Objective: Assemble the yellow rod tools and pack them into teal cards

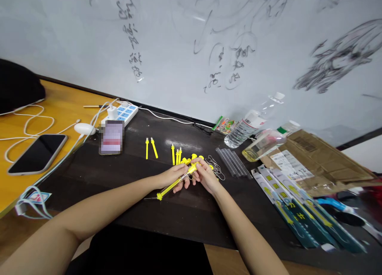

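Observation:
A slim clear tube tool with yellow ends (172,185) is held aslant over the dark table, its thin metal tip pointing to the lower left. My left hand (173,176) is closed around the middle of its tube. At the tool's upper yellow end, my right hand (206,176) pinches with thumb and fingers. Just behind the hands lie several yellow caps (193,156), partly hidden by my fingers. Yellow sticks with metal tips (173,153) lie farther back, and another pair (151,147) is to the left. Thin metal wires (217,169) lie beside my right hand.
Several clear tubes (232,162) lie right of my hands. Behind them stand a water bottle (243,127) and an oil-like bottle (264,145). Flat packages (298,211) and a cardboard parcel (316,159) fill the right. Phones (38,153), cables and a power strip (127,114) are left.

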`<state>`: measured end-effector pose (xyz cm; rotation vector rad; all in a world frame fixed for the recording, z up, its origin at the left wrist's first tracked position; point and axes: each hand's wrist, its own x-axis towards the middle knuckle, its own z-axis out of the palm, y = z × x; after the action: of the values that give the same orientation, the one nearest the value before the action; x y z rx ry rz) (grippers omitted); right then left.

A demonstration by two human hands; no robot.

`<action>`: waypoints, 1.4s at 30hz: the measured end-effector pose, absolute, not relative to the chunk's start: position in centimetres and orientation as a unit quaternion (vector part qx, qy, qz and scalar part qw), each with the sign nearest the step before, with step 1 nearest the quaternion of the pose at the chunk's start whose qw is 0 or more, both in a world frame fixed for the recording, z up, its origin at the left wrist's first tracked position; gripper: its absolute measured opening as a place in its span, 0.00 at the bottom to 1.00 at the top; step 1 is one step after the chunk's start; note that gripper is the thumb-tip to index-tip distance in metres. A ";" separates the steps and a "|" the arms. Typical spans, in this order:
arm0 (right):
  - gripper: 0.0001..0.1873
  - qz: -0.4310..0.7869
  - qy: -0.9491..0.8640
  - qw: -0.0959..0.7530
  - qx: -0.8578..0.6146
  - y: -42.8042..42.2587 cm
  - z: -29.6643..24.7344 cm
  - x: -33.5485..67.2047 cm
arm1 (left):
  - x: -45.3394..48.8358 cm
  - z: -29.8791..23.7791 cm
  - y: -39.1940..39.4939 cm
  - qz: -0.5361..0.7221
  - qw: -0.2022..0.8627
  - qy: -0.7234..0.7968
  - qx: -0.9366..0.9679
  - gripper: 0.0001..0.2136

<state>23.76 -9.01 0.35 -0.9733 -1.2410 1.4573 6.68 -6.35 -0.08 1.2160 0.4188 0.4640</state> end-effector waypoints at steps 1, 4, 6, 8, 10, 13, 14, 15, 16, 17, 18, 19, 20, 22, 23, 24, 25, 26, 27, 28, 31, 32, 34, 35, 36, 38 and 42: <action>0.16 0.582 -0.508 0.490 -0.404 -9.0 0.3 23.8 | 6.7 -0.2 -6.3 0.220 0.774 0.200 0.559 0.18; 0.14 0.478 -0.536 0.552 -0.424 -9.2 0.4 24.0 | 6.9 -0.7 -6.1 0.268 0.748 0.236 0.560 0.17; 0.15 0.373 -0.605 0.549 -0.439 -9.5 0.7 23.9 | 6.9 -0.9 -6.0 0.304 0.722 0.250 0.569 0.17; 0.13 0.273 -0.694 0.489 -0.452 -10.0 0.9 23.5 | 6.9 -1.1 -5.9 0.332 0.703 0.250 0.577 0.17; 0.10 0.199 -0.749 0.430 -0.463 -10.4 1.1 22.9 | 6.9 -1.0 -5.9 0.352 0.695 0.248 0.575 0.16; 0.14 0.168 -0.759 0.410 -0.477 -10.6 1.0 22.2 | 6.9 -0.7 -6.0 0.366 0.706 0.247 0.553 0.14; 0.14 0.179 -0.755 0.411 -0.479 -10.6 0.9 22.1 | 6.9 -0.6 -6.0 0.367 0.715 0.246 0.542 0.14; 0.15 0.201 -0.749 0.413 -0.478 -10.6 0.9 22.1 | 7.0 -0.5 -6.0 0.367 0.726 0.243 0.529 0.13; 0.14 0.232 -0.740 0.416 -0.474 -10.5 0.8 22.2 | 7.0 -0.4 -6.0 0.367 0.737 0.240 0.514 0.12; 0.14 0.268 -0.726 0.425 -0.469 -10.4 0.7 22.3 | 7.0 -0.3 -5.9 0.367 0.749 0.237 0.498 0.12; 0.13 0.304 -0.705 0.442 -0.464 -10.3 0.7 22.5 | 7.0 -0.2 -5.8 0.367 0.760 0.235 0.481 0.12; 0.13 0.336 -0.677 0.465 -0.461 -10.2 0.7 22.6 | 7.0 -0.1 -5.7 0.368 0.770 0.234 0.465 0.12; 0.12 0.365 -0.643 0.493 -0.460 -10.1 0.7 22.6 | 7.0 0.0 -5.7 0.369 0.779 0.232 0.450 0.12; 0.12 0.418 -0.573 0.537 -0.457 -9.9 0.6 22.5 | 6.9 0.1 -5.7 0.363 0.799 0.223 0.425 0.12; 0.13 0.449 -0.546 0.542 -0.454 -9.9 0.6 22.3 | 6.9 0.2 -5.8 0.353 0.810 0.214 0.416 0.12; 0.14 0.481 -0.526 0.538 -0.450 -9.8 0.6 22.1 | 7.0 0.2 -5.9 0.339 0.823 0.203 0.409 0.12; 0.15 0.506 -0.516 0.529 -0.445 -9.8 0.6 21.9 | 7.0 0.1 -6.0 0.324 0.833 0.194 0.404 0.12; 0.15 0.524 -0.512 0.518 -0.441 -9.8 0.6 21.7 | 7.0 0.1 -6.0 0.312 0.841 0.187 0.400 0.12; 0.15 0.534 -0.511 0.513 -0.436 -9.8 0.7 21.5 | 7.1 0.0 -6.1 0.303 0.846 0.184 0.399 0.12; 0.14 0.537 -0.509 0.516 -0.432 -9.8 0.7 21.4 | 7.1 -0.1 -6.1 0.294 0.849 0.184 0.399 0.12; 0.14 0.521 -0.468 0.575 -0.424 -9.6 1.2 22.0 | 7.1 -0.3 -6.0 0.245 0.861 0.175 0.409 0.15; 0.14 0.510 -0.445 0.601 -0.425 -9.5 1.4 22.4 | 7.1 -0.4 -6.0 0.221 0.867 0.167 0.415 0.17; 0.14 0.483 -0.408 0.645 -0.429 -9.1 1.9 23.5 | 7.0 -0.4 -6.1 0.178 0.874 0.153 0.426 0.19; 0.15 0.470 -0.398 0.660 -0.430 -9.0 2.1 24.1 | 6.9 -0.4 -6.2 0.160 0.875 0.149 0.433 0.20; 0.15 0.458 -0.394 0.672 -0.429 -8.8 2.3 24.6 | 6.9 -0.4 -6.3 0.145 0.875 0.146 0.439 0.21; 0.16 0.443 -0.395 0.682 -0.426 -8.6 2.5 25.4 | 6.8 -0.4 -6.5 0.128 0.873 0.140 0.449 0.21; 0.15 0.441 -0.402 0.683 -0.421 -8.5 2.5 25.7 | 6.7 -0.4 -6.6 0.119 0.867 0.136 0.465 0.22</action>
<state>25.68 -8.51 2.54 -0.9431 -0.9021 0.9885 6.66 -6.58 -0.43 0.9732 0.2850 0.2500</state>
